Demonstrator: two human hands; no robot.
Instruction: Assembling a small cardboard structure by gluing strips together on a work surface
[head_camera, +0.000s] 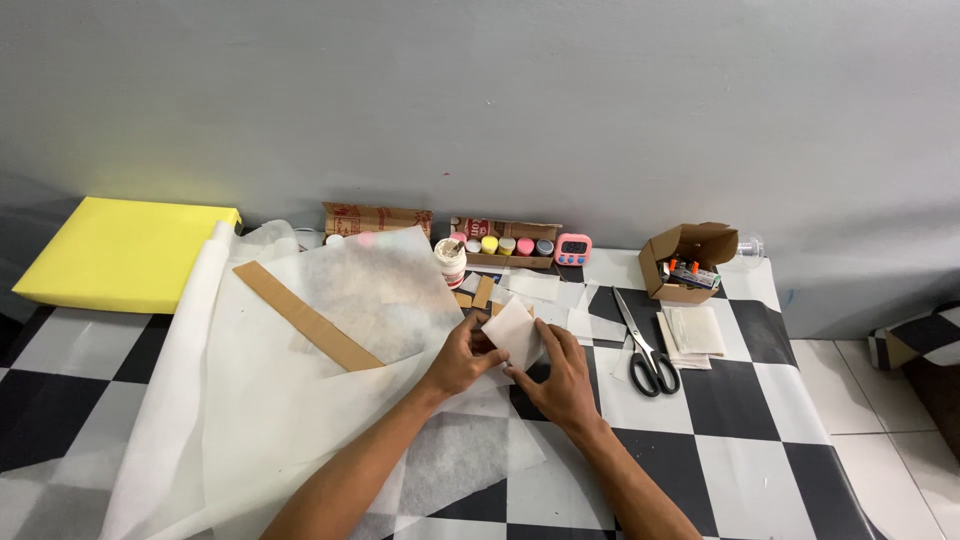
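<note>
Looking down from the head camera, we see our left hand (462, 355) and right hand (560, 378) close together, both pinching one small white paper square (513, 332) between fingers and thumbs, lifted just over the checkered table (740, 440); left of our left hand lie a large translucent sheet (280, 400) and a cardboard strip (305, 315); right of our right hand rest black-handled scissors (645, 350); beyond both hands stands a row of paint pots (505, 245).

Even soft daylight, faint shadows, sharp focus, slight edge distortion
</note>
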